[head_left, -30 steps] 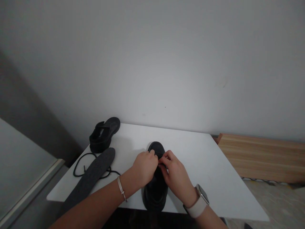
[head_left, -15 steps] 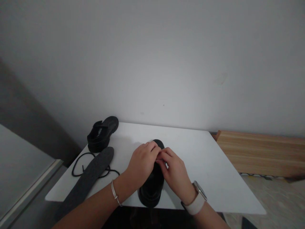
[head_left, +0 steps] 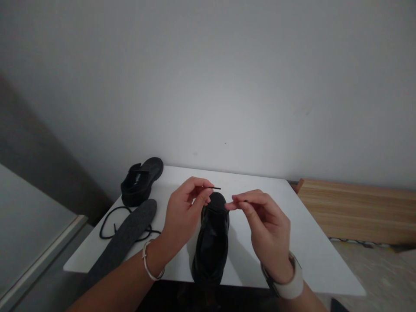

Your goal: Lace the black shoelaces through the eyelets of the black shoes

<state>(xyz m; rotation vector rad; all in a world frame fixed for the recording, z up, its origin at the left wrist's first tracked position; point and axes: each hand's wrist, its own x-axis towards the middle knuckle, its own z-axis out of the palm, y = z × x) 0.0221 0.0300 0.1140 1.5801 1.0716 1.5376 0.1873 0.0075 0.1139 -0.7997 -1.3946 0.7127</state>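
Note:
A black shoe (head_left: 212, 238) lies on the white table (head_left: 286, 242), toe pointing away, heel at the near edge. My left hand (head_left: 182, 212) is raised just left of the toe and pinches one end of a thin black lace (head_left: 214, 188) between thumb and fingers. My right hand (head_left: 264, 221) hovers right of the toe and pinches the other lace end, of which little shows. The lace runs down to the shoe's front.
A second black shoe (head_left: 142, 180) sits at the table's far left corner. A dark grey insole (head_left: 126, 236) and a loose black lace (head_left: 108, 219) lie at the left edge. A wooden board (head_left: 354, 210) stands right of the table. A grey wall rises behind.
Both hands have lifted off the shoe's toe and moved apart, each drawing a lace end up and outward. The shoe has stayed in place.

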